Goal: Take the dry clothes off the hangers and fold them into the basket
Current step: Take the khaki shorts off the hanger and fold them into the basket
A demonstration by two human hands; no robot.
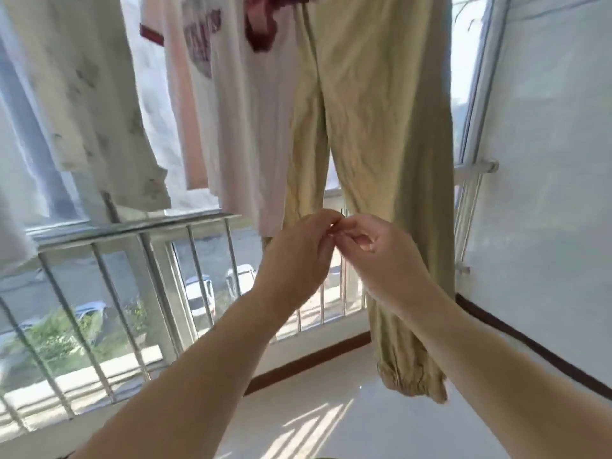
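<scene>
Khaki trousers [381, 111] with elastic cuffs hang straight ahead, their top out of frame. Left of them hangs a white T-shirt with maroon trim and print [238, 111], and further left a white patterned shirt [89, 104]. No hanger shows. My left hand [294, 256] and my right hand [381, 260] are raised in front of the trouser legs at knee height. Both have curled fingers, and their fingertips meet each other. I see nothing held between them, and neither hand grips the cloth.
A metal balcony railing [132, 233] and window run along the left and back, with a street and parked cars below. A white wall [546, 193] stands at the right. The pale tiled floor [314, 409] lies below. A thin green sliver [318, 457] shows at the bottom edge.
</scene>
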